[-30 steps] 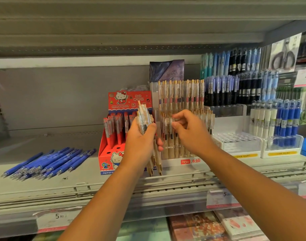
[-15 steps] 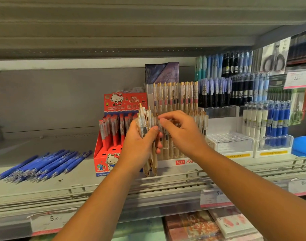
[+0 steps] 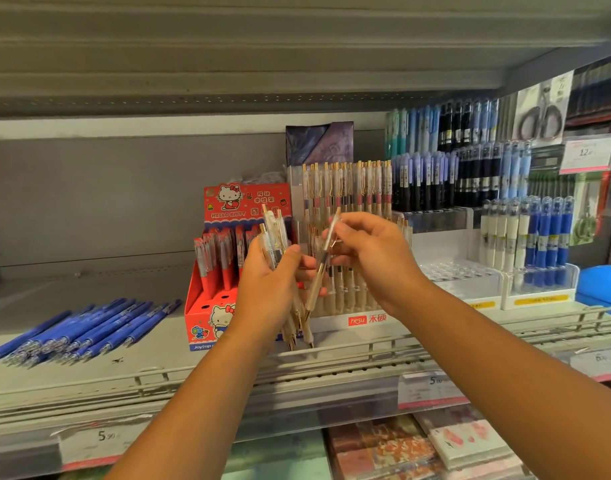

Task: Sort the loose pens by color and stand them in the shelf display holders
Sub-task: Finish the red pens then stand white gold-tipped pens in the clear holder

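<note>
Head view: a bundle of cream pens (image 3: 275, 233) is gripped by the left hand (image 3: 267, 289), and one pen (image 3: 320, 271) is pinched by the right hand (image 3: 370, 258). The holder (image 3: 335, 320) looks mostly filled, while the blue pens (image 3: 89, 325) lie unsorted.

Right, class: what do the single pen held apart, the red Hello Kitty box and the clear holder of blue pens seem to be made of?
Single pen: clear, glossy plastic barrel, with a dark core showing through; the gold tip is perhaps metal or plated.
Red box: printed cardboard with a slight sheen and folded edges.
Clear holder: transparent plastic, likely acrylic; the pens show through it.
</note>
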{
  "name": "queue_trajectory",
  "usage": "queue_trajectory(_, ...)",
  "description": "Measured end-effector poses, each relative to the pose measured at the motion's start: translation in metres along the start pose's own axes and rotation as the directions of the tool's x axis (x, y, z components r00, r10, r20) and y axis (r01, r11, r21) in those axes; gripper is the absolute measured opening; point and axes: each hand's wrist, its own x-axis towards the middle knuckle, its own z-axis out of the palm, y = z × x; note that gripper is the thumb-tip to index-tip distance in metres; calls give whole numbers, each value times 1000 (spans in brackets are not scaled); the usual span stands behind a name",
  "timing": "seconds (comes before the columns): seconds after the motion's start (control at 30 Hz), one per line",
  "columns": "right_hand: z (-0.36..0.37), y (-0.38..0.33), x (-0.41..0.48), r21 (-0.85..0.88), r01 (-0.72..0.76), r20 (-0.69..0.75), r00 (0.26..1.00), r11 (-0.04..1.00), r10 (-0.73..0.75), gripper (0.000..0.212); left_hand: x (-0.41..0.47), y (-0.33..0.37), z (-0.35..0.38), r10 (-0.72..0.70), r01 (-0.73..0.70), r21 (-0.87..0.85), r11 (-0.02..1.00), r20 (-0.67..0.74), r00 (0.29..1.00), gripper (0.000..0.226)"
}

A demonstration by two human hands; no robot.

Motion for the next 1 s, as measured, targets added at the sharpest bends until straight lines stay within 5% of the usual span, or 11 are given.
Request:
queue_trajectory(0.33,-30,9,15,-91,219,-241,942,972,-234,21,1,2,1,-8,9,35,999,-35,999,9)
queue_trajectory(0.77,-34,26,19,-203,281,-126,943,938,-309,24,-2,2,2,-18,22,133,991,-37,999,9)
queue_trajectory(1.0,-27,36,17,-505,211,30,973,837,-228,24,-1,1,3,-12,16,130,991,-36,999,10)
